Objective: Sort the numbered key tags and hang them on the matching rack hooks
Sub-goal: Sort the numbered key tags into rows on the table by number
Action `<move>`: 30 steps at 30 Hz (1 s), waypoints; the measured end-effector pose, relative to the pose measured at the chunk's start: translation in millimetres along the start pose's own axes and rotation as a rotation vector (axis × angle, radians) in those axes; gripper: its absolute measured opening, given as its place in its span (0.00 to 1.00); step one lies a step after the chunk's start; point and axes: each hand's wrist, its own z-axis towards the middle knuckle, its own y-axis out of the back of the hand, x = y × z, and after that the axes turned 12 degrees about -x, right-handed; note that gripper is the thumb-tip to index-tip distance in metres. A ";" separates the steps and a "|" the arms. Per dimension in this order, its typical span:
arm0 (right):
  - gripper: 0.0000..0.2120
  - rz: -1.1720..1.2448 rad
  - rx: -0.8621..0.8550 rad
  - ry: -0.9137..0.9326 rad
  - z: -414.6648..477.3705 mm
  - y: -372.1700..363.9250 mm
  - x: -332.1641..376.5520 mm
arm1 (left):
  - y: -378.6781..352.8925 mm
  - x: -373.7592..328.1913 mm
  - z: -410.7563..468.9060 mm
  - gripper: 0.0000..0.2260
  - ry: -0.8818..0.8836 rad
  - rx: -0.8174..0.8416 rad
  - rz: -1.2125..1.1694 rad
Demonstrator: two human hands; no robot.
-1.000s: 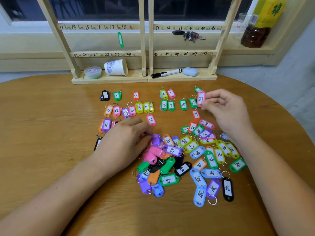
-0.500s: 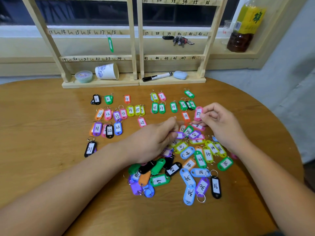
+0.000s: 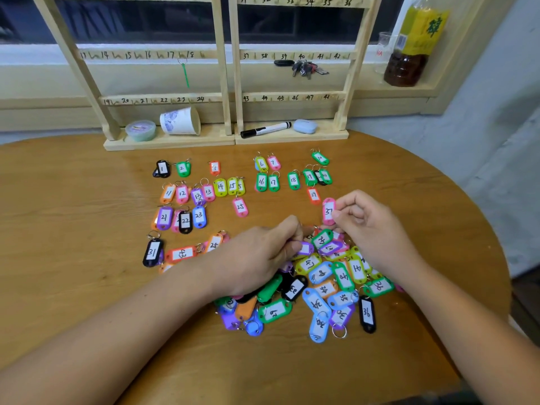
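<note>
A heap of coloured numbered key tags lies on the round wooden table. Sorted tags lie in rows further back, among them tag 1 and tag 18. My right hand pinches a pink tag marked 37 just above the heap's far edge. My left hand rests on the heap with curled fingers pinching a purple tag. Two wooden racks with numbered hooks stand at the table's back edge. A green tag hangs under 18.
On the rack bases sit a small tub, a tipped paper cup, a black marker and a blue eraser. A bunch of keys hangs near 40. A bottle stands on the sill at right.
My left hand slid right across the heap to its far side, uncovering tags on the left. My right hand brought tag 37 down toward the heap.
</note>
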 end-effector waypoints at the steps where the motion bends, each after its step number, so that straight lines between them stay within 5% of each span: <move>1: 0.03 -0.004 -0.005 0.001 -4.5 0.9 -0.5 | -0.1 -1.9 -3.5 0.07 0.003 0.003 -0.004; 10: 0.02 -0.025 -0.035 0.012 -10.6 2.9 7.5 | 1.4 -5.0 -18.5 0.06 0.030 -0.004 -0.109; 13: 0.04 -0.083 -0.081 -0.026 6.7 0.9 11.5 | 6.9 2.3 -18.7 0.06 0.011 -0.095 -0.092; 20: 0.04 -0.182 0.099 -0.116 30.4 -29.8 25.7 | 30.8 17.7 -33.2 0.03 -0.026 -0.366 0.059; 30: 0.06 -0.321 0.134 -0.083 37.9 -56.3 31.9 | 41.9 29.4 -48.1 0.04 -0.007 -0.456 0.133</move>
